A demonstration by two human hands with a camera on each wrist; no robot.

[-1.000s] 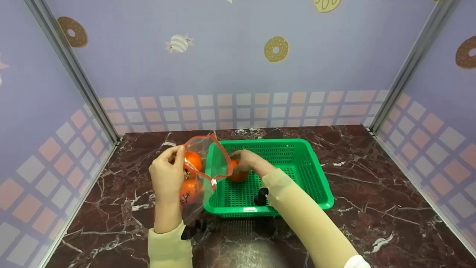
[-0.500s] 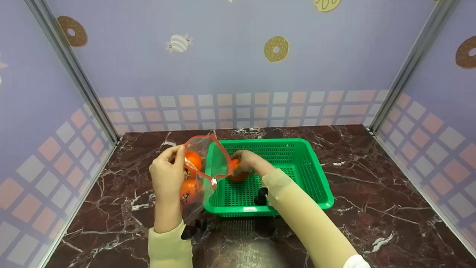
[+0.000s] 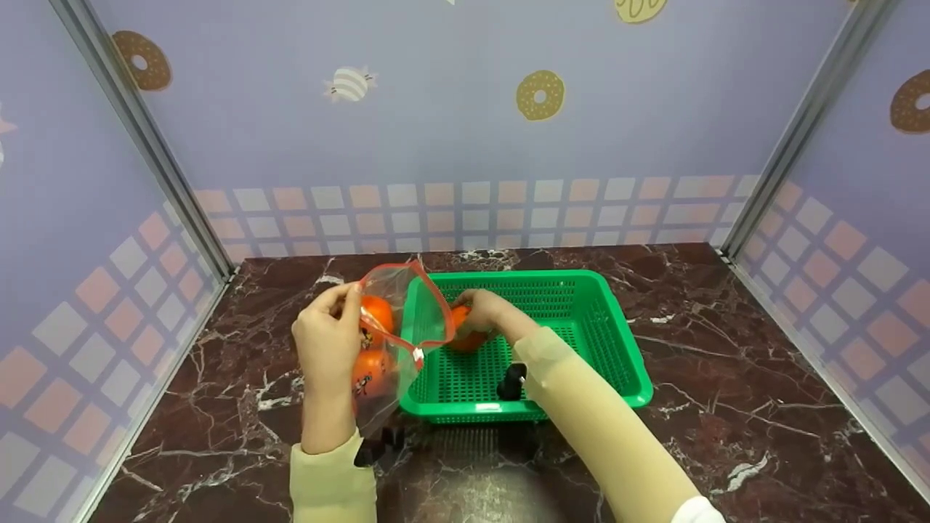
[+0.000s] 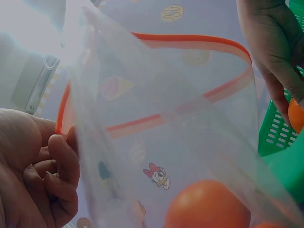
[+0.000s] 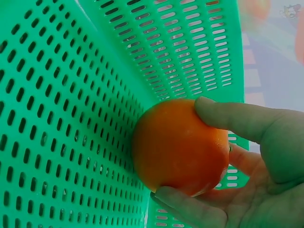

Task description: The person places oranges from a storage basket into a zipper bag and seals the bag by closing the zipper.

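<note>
My left hand (image 3: 329,341) pinches the rim of a clear zip-lock bag (image 3: 418,312) with a red-orange edge, holding its mouth spread toward the right. Inside the bag, two oranges (image 3: 372,374) sit one nearer than the other, with dark printing over them. My right hand (image 3: 492,314) reaches down into the left part of a green plastic basket (image 3: 617,341). There it grips a single orange (image 5: 180,147), thumb on one side and fingers on the other. In the right wrist view the fruit is close against the slotted basket surface.
The basket stands on a dark red marbled tabletop (image 3: 726,363), its left rim beside the bag. Patterned lilac panels (image 3: 465,131) enclose the back and both sides. A black wrist mount (image 3: 512,381) on the right sleeve overlaps the basket's near wall.
The orange under my right hand has turned and shifted slightly within the basket as the fingers adjust round it. My left hand and the bag stay almost still.
</note>
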